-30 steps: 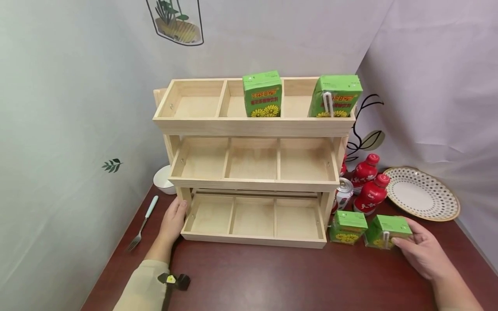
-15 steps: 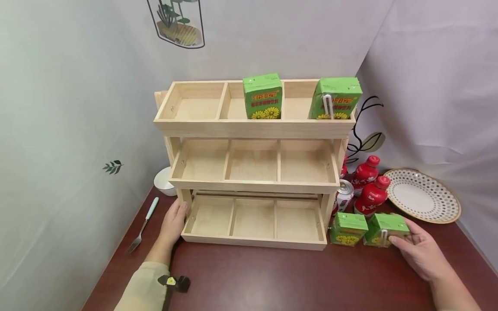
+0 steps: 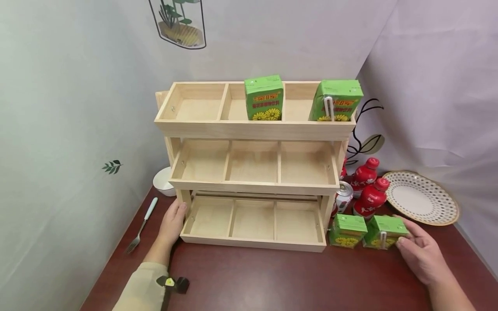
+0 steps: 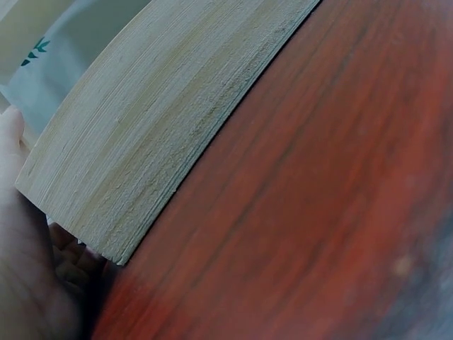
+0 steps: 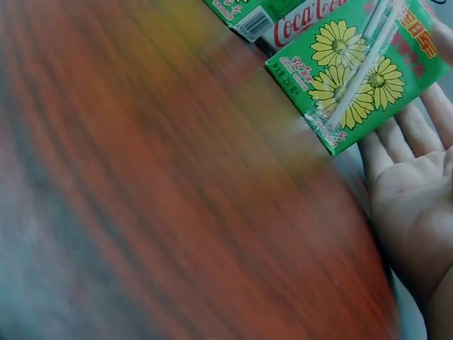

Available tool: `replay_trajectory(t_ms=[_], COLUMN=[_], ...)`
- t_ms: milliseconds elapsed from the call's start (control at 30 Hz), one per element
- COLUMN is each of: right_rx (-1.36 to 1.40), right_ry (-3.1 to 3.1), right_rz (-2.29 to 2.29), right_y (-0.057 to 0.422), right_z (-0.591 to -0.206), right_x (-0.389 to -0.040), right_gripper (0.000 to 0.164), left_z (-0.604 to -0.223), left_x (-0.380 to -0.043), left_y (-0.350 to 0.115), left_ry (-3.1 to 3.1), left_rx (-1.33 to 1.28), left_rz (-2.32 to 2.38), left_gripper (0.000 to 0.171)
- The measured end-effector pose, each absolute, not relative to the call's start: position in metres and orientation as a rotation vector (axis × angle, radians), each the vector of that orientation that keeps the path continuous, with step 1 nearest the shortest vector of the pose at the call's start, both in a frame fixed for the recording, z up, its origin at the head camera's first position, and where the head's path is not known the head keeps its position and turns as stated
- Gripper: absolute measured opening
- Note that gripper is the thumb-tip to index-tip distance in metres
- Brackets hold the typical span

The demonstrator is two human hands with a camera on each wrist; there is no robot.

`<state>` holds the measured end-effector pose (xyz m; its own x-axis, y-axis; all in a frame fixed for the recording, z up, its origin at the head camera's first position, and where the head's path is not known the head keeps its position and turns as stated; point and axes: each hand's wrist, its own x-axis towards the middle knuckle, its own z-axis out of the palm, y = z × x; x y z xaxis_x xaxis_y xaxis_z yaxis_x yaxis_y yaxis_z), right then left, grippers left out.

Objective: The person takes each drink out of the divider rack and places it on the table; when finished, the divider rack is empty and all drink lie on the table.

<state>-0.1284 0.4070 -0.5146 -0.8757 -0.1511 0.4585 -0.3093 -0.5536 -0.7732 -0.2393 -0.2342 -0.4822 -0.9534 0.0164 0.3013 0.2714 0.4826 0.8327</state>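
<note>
A three-tier wooden shelf rack stands on the table in the head view. My left hand grips its lower left side; in the left wrist view the thumb is on one side of the wooden board and curled fingers show behind it. At the right, my right hand holds a green drink carton upright, its fingers behind the carton and the thumb at its right edge. A straw is stuck on that carton's front in the right wrist view. Another green drink carton stands just left of it.
Two more cartons, one in the middle and one at the right, stand on the top tier. Behind the held carton are red bottles, a can and a dotted plate. A fork and white bowl lie left.
My right thumb has shifted from the carton's front face to its right edge. The carton stays almost in place, and my left hand keeps its grip on the rack.
</note>
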Motion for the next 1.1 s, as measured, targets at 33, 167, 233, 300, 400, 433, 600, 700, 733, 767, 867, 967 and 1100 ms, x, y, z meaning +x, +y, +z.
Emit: replay_trajectory(t_ms=[33,167,233,300,400,433,600,700,733,767,867,967,1100], right_rx=[0.774,0.759,0.657,0.531,0.305,0.223,0.057,0.146,0.184,0.202,0.228,0.267,0.596], right_ry=[-1.392,-1.369,-1.4,-1.454,-1.572,-1.657,-1.916,-1.896,-1.892,-1.893,-1.912,-1.924,-1.682], right_rz=[2.598,2.485,2.393,2.273,2.088,1.997,1.713,1.727,1.731,1.727,1.703,1.651,1.823], right_y=[0.407,0.405,0.402,0.397,0.388,0.385,0.373,0.366,0.365,0.363,0.356,0.348,0.34], right_z=[-0.513,-0.502,-0.495,-0.487,-0.474,-0.469,-0.442,-0.425,-0.42,-0.414,-0.394,-0.374,-0.349], right_x=[-0.129,-0.131,-0.13,-0.127,-0.124,-0.124,-0.125,-0.13,-0.132,-0.135,-0.142,-0.153,-0.171], right_gripper=[0.055,0.044,0.04,0.036,0.033,0.032,0.029,0.029,0.029,0.029,0.029,0.028,0.027], left_z=[-0.482,-0.491,-0.5,-0.51,-0.52,-0.521,-0.523,-0.523,-0.523,-0.522,-0.521,-0.521,-0.52], left_x=[-0.24,-0.247,-0.252,-0.258,-0.262,-0.262,-0.261,-0.261,-0.261,-0.26,-0.261,-0.261,-0.261], left_y=[-0.235,-0.239,-0.243,-0.246,-0.249,-0.248,-0.247,-0.246,-0.246,-0.246,-0.247,-0.25,-0.252], left_ry=[-2.479,-2.467,-2.465,-2.46,-2.464,-2.46,-2.45,-2.451,-2.452,-2.452,-2.455,-2.451,-2.448], left_rx=[-0.249,-0.272,-0.27,-0.256,-0.233,-0.227,-0.226,-0.226,-0.226,-0.226,-0.223,-0.22,-0.214], left_rz=[-1.455,-1.447,-1.447,-1.459,-1.458,-1.459,-1.471,-1.465,-1.463,-1.46,-1.443,-1.437,-1.448], left_gripper=[0.042,0.041,0.041,0.041,0.042,0.042,0.044,0.045,0.045,0.045,0.044,0.043,0.043])
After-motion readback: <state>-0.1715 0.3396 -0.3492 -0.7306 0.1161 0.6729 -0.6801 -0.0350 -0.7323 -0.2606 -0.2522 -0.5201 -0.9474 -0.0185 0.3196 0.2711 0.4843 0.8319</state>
